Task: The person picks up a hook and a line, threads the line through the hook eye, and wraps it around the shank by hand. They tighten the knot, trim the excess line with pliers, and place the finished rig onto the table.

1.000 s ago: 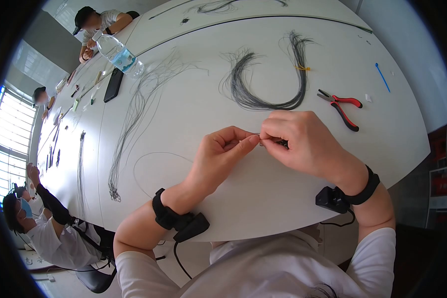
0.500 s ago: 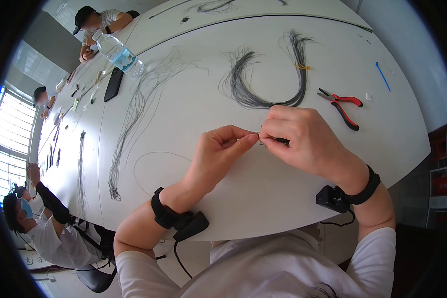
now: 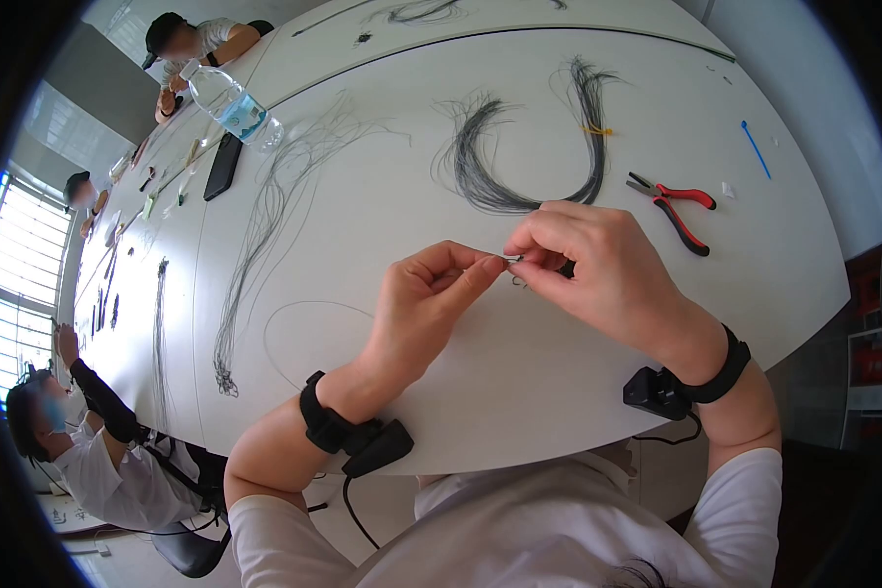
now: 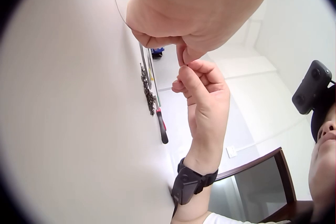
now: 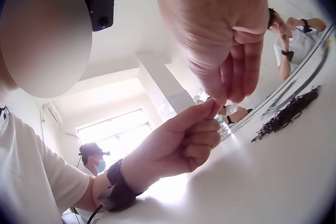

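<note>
My left hand (image 3: 426,304) and right hand (image 3: 598,269) meet fingertip to fingertip above the white table. Between thumb and forefinger, the left hand pinches a thin grey strand (image 3: 284,310), which loops out onto the table. A tiny slim dark metal piece (image 3: 514,259) shows between the two hands' fingertips, pinched by the right hand; its exact kind I cannot tell. Beneath the right hand lies a pile of small dark pieces (image 5: 287,113), mostly hidden in the head view. One curved, hook-like piece (image 3: 519,282) peeks out below the right fingertips.
Beyond my hands lies a U-shaped bundle of grey strands (image 3: 529,206) with a yellow tie. Red-handled pliers (image 3: 678,211) and a blue stick (image 3: 755,150) are at right. Leftward are a looser strand bundle (image 3: 255,235), a phone (image 3: 222,167) and a water bottle (image 3: 235,110). Other people sit along the table.
The right hand's fingers have shifted and spread slightly from the left fingertips, so the slim piece between them now shows. The left hand has hardly moved.
</note>
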`<state>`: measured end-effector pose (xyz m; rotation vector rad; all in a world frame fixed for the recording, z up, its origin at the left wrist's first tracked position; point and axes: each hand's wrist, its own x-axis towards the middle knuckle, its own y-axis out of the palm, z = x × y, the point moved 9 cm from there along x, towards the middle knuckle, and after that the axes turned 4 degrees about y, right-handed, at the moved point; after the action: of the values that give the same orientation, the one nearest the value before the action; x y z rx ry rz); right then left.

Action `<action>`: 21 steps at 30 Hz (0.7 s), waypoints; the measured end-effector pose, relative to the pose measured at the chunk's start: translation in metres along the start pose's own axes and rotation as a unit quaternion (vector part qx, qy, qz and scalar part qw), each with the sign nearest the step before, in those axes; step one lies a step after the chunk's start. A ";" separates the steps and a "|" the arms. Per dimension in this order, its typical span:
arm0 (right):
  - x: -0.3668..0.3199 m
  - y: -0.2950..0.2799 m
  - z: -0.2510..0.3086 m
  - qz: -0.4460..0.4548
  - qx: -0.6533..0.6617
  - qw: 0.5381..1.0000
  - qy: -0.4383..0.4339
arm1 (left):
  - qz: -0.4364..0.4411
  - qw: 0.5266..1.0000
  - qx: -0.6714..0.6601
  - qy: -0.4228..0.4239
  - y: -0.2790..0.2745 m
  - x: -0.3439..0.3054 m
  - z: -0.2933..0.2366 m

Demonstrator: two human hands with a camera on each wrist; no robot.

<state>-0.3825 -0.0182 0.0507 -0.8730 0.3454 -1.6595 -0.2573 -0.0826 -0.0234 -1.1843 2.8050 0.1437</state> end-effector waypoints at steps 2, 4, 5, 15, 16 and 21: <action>0.000 -0.001 0.003 -0.003 -0.012 1.000 -0.017 | 0.001 1.000 -0.010 -0.001 0.000 0.000 0.000; 0.000 -0.003 0.007 -0.007 -0.023 0.999 -0.021 | -0.001 1.000 -0.017 0.000 0.000 -0.001 0.000; 0.000 -0.004 0.009 -0.011 -0.034 0.999 -0.025 | -0.002 1.000 -0.024 0.002 0.000 -0.001 0.000; -0.002 -0.003 0.014 -0.032 -0.051 0.997 -0.051 | -0.023 0.999 -0.047 0.002 0.000 -0.003 -0.001; -0.002 -0.002 0.013 -0.031 -0.039 0.998 -0.048 | -0.025 0.999 -0.036 0.005 -0.001 -0.002 -0.002; -0.001 0.000 0.009 -0.023 -0.025 0.999 -0.036 | -0.039 0.999 -0.007 0.019 -0.004 0.001 0.004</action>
<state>-0.3763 -0.0151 0.0559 -0.9820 0.3211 -1.6630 -0.2553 -0.0854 -0.0274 -1.3097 2.7899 0.1360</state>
